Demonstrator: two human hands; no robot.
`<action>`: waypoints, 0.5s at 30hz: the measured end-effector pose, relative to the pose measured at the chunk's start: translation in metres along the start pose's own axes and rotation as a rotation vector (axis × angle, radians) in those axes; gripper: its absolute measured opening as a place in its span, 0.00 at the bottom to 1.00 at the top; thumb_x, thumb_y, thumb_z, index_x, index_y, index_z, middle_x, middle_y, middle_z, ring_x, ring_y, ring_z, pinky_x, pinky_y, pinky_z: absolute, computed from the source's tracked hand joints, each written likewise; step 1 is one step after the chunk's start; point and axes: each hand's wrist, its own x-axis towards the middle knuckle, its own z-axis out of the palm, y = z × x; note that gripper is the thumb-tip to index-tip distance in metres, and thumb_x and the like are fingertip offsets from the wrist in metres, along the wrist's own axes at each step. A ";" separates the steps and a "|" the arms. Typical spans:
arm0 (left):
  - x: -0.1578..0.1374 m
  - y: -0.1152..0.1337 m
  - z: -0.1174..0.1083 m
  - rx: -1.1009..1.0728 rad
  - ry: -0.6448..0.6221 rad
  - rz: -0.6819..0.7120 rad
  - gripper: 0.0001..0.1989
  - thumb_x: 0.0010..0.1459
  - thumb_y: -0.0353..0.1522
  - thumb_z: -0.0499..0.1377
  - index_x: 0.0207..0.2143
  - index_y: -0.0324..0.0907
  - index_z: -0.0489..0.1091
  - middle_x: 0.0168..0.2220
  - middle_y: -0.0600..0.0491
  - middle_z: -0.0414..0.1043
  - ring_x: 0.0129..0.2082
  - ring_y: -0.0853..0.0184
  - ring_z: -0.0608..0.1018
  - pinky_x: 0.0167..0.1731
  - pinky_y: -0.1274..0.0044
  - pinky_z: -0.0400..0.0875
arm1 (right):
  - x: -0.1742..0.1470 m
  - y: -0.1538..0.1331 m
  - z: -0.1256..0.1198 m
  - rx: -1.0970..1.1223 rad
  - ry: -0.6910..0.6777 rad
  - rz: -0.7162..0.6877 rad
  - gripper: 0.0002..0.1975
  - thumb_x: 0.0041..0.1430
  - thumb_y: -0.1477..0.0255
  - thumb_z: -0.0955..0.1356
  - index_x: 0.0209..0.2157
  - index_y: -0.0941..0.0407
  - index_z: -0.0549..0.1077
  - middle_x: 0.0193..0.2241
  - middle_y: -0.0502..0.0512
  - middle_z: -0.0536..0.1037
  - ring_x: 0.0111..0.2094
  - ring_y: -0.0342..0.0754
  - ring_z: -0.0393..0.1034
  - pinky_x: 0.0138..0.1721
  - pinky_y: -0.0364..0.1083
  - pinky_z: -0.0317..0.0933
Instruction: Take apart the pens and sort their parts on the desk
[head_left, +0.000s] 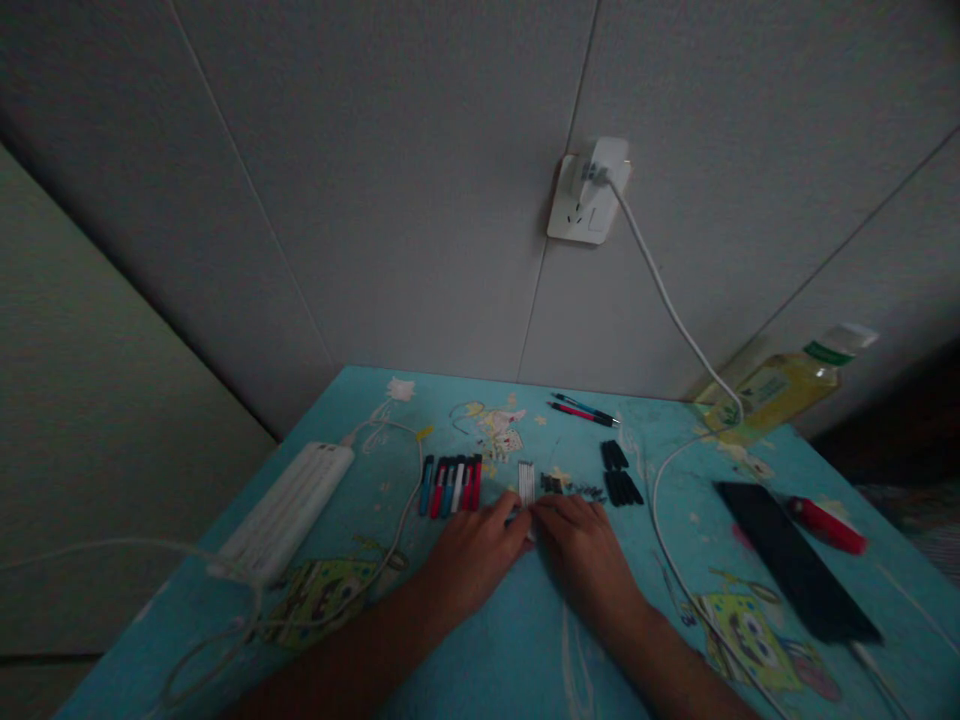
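My left hand and my right hand meet at the middle of the table, fingertips nearly touching. Both have their fingers bent and drawn together; whatever they hold is small and mostly hidden. Just beyond the fingertips lie several slim silvery pen refills, side by side. A row of red, blue and white pen barrels is left of them. To the right are small dark pen parts and what look like tiny springs. Several black rubber-like sleeves lie farther right.
Two whole-looking pens lie near the wall. A white power strip with a cord is on the left. At right are a yellow liquid bottle, a dark phone-like slab, a red object and a white cable.
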 end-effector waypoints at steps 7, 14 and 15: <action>0.002 -0.001 0.000 -0.024 -0.005 -0.008 0.14 0.65 0.37 0.59 0.51 0.46 0.67 0.51 0.49 0.69 0.37 0.61 0.79 0.33 0.71 0.76 | 0.000 0.001 0.000 0.005 -0.015 -0.011 0.10 0.63 0.79 0.69 0.43 0.52 0.77 0.45 0.52 0.79 0.44 0.51 0.70 0.46 0.50 0.57; 0.002 0.000 0.000 -0.053 0.001 -0.017 0.13 0.65 0.37 0.58 0.51 0.46 0.67 0.48 0.50 0.70 0.37 0.60 0.79 0.33 0.70 0.76 | -0.001 -0.002 -0.001 -0.017 -0.014 -0.018 0.09 0.63 0.79 0.68 0.41 0.52 0.77 0.44 0.52 0.80 0.43 0.50 0.70 0.45 0.50 0.57; 0.002 0.000 -0.001 -0.058 0.002 -0.015 0.12 0.65 0.36 0.58 0.51 0.46 0.67 0.48 0.50 0.70 0.37 0.60 0.79 0.33 0.70 0.76 | -0.001 -0.002 -0.001 -0.019 -0.013 -0.018 0.10 0.63 0.79 0.68 0.42 0.52 0.77 0.43 0.52 0.80 0.43 0.51 0.70 0.45 0.50 0.57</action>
